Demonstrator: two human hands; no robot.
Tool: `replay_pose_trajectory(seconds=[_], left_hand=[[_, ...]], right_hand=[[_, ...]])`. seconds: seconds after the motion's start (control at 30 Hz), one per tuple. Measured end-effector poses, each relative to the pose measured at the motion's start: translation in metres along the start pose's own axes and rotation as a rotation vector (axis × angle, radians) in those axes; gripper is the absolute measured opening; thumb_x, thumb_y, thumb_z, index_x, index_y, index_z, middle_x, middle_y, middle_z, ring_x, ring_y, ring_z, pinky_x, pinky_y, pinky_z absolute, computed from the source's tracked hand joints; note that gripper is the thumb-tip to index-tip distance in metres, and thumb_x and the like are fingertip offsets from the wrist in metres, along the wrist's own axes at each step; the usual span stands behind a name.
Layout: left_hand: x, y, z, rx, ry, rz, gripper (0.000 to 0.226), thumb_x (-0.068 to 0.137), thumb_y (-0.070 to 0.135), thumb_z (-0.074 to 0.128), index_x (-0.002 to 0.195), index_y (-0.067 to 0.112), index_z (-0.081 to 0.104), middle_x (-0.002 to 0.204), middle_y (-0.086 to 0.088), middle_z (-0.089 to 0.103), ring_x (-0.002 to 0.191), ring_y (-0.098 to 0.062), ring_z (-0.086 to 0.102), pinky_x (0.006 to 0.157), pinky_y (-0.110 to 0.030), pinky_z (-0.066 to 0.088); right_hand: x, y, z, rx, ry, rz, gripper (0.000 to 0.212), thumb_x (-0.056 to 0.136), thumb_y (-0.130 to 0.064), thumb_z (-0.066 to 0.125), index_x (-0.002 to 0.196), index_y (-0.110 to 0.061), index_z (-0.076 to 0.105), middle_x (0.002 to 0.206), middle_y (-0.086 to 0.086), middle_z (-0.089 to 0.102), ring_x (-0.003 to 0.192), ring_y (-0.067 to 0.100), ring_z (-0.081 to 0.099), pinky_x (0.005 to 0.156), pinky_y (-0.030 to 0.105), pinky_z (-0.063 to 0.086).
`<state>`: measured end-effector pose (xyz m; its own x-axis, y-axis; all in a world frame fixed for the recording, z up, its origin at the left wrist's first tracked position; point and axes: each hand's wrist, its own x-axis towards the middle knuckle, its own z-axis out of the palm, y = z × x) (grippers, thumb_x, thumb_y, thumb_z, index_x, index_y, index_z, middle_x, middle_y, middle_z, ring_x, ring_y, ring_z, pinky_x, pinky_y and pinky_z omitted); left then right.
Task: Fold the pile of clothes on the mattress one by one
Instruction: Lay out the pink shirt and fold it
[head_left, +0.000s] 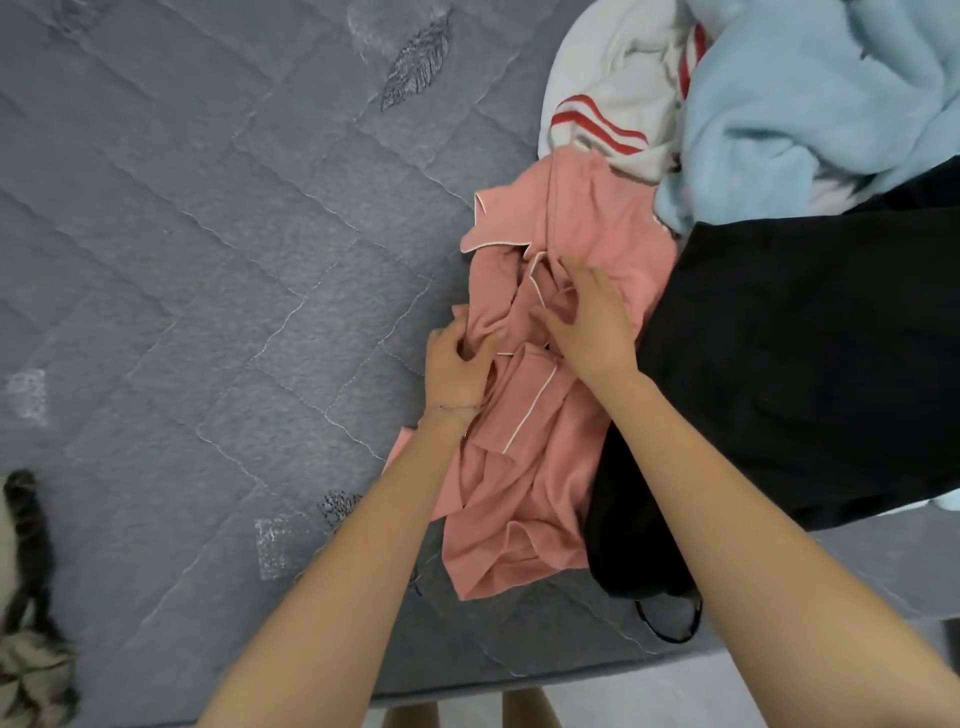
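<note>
While no folded garment shows anywhere on the mattress (208, 260), I judge the task to be at or near its start. The pile lies in a heap toward the right edge of the bed, and the wide quilted area to the left holds no finished stack.

Item in hand: the pink shirt (524, 493), crumpled, at the near left side of the pile and partly on the bare mattress. My left hand (457, 364) grips a bunched fold of it, fingers curled round the cloth. My right hand (592, 327) lies flat on it, fingers extended and thumb spread, holding nothing that I can see.

Left to do, by my reading: draw this shirt clear, spread it, fold it, then treat each other piece likewise.

Materials: the pink shirt looks thin and smooth, with narrow white piping along a notched collar and the front edges, and it creases sharply. Touching its right side, a black garment (805, 364) is matte and shows almost no detail. Beyond it, a pale blue fleece (805, 104) looks thick and fluffy and lies over a white top (613, 119) with red stripes. The mattress cover is grey, quilted in diamond stitching with leaf motifs.
</note>
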<state>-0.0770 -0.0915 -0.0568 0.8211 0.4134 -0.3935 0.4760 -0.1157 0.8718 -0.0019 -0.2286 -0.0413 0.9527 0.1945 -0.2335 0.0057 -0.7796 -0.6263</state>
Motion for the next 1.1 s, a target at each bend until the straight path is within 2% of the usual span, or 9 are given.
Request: replay_pose_trajectory(seconds=[0.1,0.2,0.27,0.37,0.5,0.63,0.73,0.93,1.1], left_hand=[[-0.005,0.006,-0.003,-0.092,0.080,-0.026,0.011,0.090,0.007,0.064,0.083,-0.002,0.065,0.076,0.000,0.055,0.081,-0.017,0.048,0.082,-0.034,0.043],[-0.012,0.014,-0.020,-0.167,0.170,-0.025,0.032,0.091,0.005,0.062,0.065,0.019,0.048,0.069,0.002,0.044,0.074,-0.017,0.039,0.072,-0.032,0.035],[-0.016,0.019,-0.037,-0.291,0.207,-0.055,0.030,0.093,0.003,0.058,0.069,0.014,0.044,0.074,-0.005,0.039,0.077,-0.018,0.036,0.076,-0.033,0.033],[-0.025,0.032,-0.069,-0.577,0.222,-0.097,0.018,0.098,0.003,0.047,0.082,0.013,0.046,0.087,-0.007,0.047,0.086,-0.019,0.046,0.083,-0.043,0.043],[-0.031,0.036,-0.118,-0.706,0.297,-0.098,0.016,0.102,0.010,0.039,0.096,0.020,0.050,0.101,-0.002,0.059,0.094,-0.016,0.059,0.081,-0.034,0.054],[-0.032,0.034,-0.158,-0.677,0.269,-0.065,0.019,0.104,0.011,0.035,0.096,0.021,0.049,0.099,0.002,0.061,0.081,-0.004,0.065,0.074,-0.030,0.054],[-0.029,0.031,-0.182,-0.704,0.207,-0.005,0.019,0.104,0.011,0.033,0.099,0.020,0.050,0.101,0.002,0.061,0.083,-0.003,0.065,0.075,-0.027,0.054],[-0.020,0.015,-0.230,-0.804,0.125,0.018,0.019,0.104,0.012,0.035,0.101,0.020,0.052,0.103,0.002,0.064,0.090,-0.004,0.065,0.073,-0.022,0.054],[-0.023,-0.002,-0.279,-0.722,-0.036,0.002,0.019,0.101,0.011,0.038,0.102,0.020,0.055,0.095,0.013,0.070,0.089,0.000,0.064,0.072,-0.018,0.053]], right_hand=[[0.002,0.006,-0.005,0.115,-0.034,0.086,0.057,0.082,-0.020,0.073,0.135,-0.012,0.051,0.126,0.008,0.057,0.115,0.023,0.052,0.102,0.037,0.040],[-0.004,0.009,-0.010,0.186,-0.012,0.177,0.036,0.085,-0.015,0.070,0.119,-0.006,0.063,0.094,0.008,0.064,0.080,0.017,0.054,0.076,0.021,0.047],[-0.010,0.005,-0.012,0.241,0.034,0.198,0.020,0.085,-0.017,0.069,0.101,-0.006,0.066,0.082,0.012,0.063,0.069,0.014,0.050,0.060,0.017,0.041],[-0.019,-0.014,-0.015,0.323,0.020,0.203,0.014,0.084,-0.016,0.070,0.085,-0.003,0.064,0.072,0.014,0.063,0.062,0.014,0.050,0.060,0.025,0.040],[-0.042,-0.047,-0.012,0.415,-0.197,0.179,0.012,0.080,-0.013,0.076,0.083,-0.003,0.069,0.066,0.001,0.063,0.058,0.007,0.056,0.061,0.025,0.045],[-0.057,-0.081,0.000,0.409,-0.072,0.123,0.019,0.077,-0.029,0.079,0.089,-0.020,0.067,0.080,-0.001,0.070,0.075,0.016,0.065,0.073,0.028,0.053],[-0.045,-0.108,0.008,0.366,0.031,0.056,0.041,0.081,-0.032,0.075,0.116,-0.016,0.061,0.108,0.001,0.066,0.098,0.013,0.060,0.090,0.026,0.049],[-0.014,-0.161,0.042,-0.071,-0.049,0.016,0.071,0.085,-0.062,0.057,0.138,-0.016,0.050,0.139,0.007,0.053,0.132,0.026,0.043,0.111,0.043,0.030],[-0.012,-0.211,0.086,0.005,-0.265,0.054,0.069,0.087,-0.054,0.061,0.143,-0.018,0.043,0.141,0.007,0.052,0.132,0.024,0.044,0.107,0.034,0.032]])
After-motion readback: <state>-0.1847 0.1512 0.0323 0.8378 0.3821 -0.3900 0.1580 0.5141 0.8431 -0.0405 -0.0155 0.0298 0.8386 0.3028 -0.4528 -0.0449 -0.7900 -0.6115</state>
